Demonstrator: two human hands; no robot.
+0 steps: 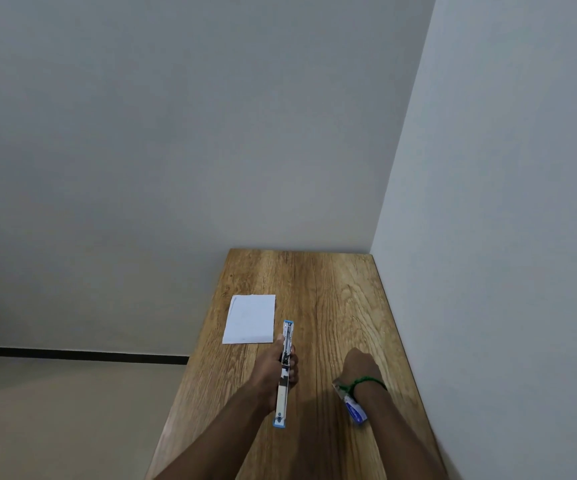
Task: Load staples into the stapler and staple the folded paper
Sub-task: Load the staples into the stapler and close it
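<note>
The stapler point(286, 336), metal with blue ends, is swung open into one long straight line pointing away from me. My left hand point(273, 367) grips it around its middle, just above the wooden table point(332, 289). The folded white paper point(250, 318) lies flat on the table, just left of the stapler's far tip. My right hand point(361, 367) rests on the table as a closed fist, knuckles away from me; what is inside it is hidden. A small blue and white staple box point(354, 408) lies by my right wrist, partly under a green wristband.
The table is narrow and stands in a corner, with a wall point(505, 237) tight along its right edge and another behind it. Its left edge drops off to a pale floor point(55, 410).
</note>
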